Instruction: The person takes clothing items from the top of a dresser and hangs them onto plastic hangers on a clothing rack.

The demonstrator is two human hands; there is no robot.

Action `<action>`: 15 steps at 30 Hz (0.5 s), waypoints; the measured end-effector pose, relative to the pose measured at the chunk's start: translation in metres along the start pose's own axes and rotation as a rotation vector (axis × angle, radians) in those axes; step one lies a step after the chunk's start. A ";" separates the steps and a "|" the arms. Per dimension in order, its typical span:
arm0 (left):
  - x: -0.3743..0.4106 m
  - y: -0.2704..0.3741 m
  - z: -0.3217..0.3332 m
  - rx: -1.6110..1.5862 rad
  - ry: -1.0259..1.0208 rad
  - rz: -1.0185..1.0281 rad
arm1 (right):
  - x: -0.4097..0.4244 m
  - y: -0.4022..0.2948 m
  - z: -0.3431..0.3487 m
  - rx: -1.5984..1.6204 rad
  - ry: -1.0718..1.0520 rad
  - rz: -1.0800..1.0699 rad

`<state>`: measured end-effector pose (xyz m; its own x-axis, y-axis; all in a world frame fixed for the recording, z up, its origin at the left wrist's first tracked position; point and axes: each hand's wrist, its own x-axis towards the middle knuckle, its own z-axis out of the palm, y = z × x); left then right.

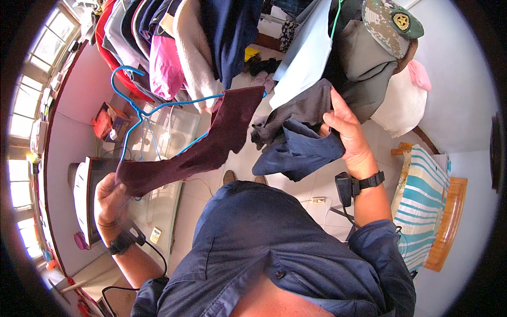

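My left hand (pixel 111 198) pinches one end of a dark maroon cloth garment (pixel 190 164) that lies along the lower bar of a blue wire hanger (pixel 139 113). The hanger's hook points up and to the left. On the right, my right hand (pixel 346 126) grips a navy blue cloth garment (pixel 309 148) together with a dark grey garment (pixel 303 105), both bunched below and left of the fingers. A light blue garment (pixel 307 59) hangs just above them. What the cloth folds cover is hidden.
A row of hung clothes, with a cream knit garment (pixel 196 51) and a pink one (pixel 164 67), fills the upper left. A camouflage cap (pixel 386 29) is at the upper right. Left stands a glass-topped table (pixel 158 214); right, a wooden bed (pixel 447 226) with a striped sheet (pixel 422 198).
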<state>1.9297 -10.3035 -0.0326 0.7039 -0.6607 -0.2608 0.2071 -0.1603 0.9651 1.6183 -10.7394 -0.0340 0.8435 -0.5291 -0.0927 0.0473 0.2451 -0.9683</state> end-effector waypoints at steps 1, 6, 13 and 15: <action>0.001 -0.001 -0.002 0.016 -0.020 -0.008 | -0.001 -0.002 0.001 -0.009 -0.007 0.002; 0.002 -0.006 -0.003 0.076 -0.013 -0.078 | -0.005 -0.009 0.007 0.010 0.030 -0.002; 0.024 -0.049 0.000 0.406 0.025 -0.169 | -0.019 -0.049 0.018 0.111 0.043 -0.068; 0.032 -0.079 -0.004 0.345 -0.027 -0.186 | -0.027 -0.062 0.019 0.104 0.045 -0.125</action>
<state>1.9381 -10.3091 -0.1176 0.6569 -0.6153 -0.4357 0.0858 -0.5132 0.8540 1.6026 -10.7244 0.0328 0.8028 -0.5961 0.0144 0.2073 0.2564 -0.9441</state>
